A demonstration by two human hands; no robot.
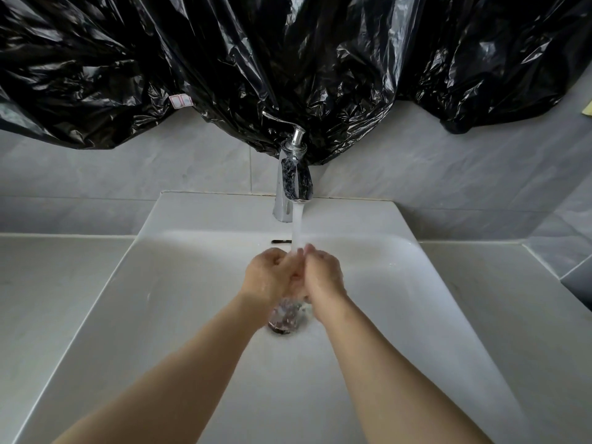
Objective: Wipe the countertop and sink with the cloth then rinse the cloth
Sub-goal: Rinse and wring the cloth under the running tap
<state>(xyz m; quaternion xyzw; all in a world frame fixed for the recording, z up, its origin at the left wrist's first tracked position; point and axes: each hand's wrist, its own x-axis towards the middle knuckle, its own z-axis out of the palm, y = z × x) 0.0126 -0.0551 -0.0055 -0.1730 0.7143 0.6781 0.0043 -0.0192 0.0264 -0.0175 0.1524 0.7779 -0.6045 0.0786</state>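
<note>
The fingers (309, 250) of both hands are curled inward and pressed against each other under the running water (298, 225). The left hand (267, 274) and right hand (324, 274) meet knuckle to knuckle, wet and a little blurred. Whether they clamp anything between them cannot be told, and no part of the cloth shows, so its place cannot be told either. The hands hang over the middle of the white sink (179, 290), with the drain (285, 322) just below the wrists, half hidden by them and by splashing water. Behind the fingers a dark overflow slot (281, 241) sits in the back wall of the basin. The stream falls from a chrome tap (290, 177) standing on the sink's back ledge, its lever (278, 119) pointing left. Pale worktop (48, 283) lies on both sides of the sink. Grey wall tiles (128, 174) rise behind it, and crumpled black plastic sheeting (224, 59) hangs over the upper wall, reaching down to the top of the tap. A small red-and-white label (180, 100) is stuck on the sheeting at the left.
</note>
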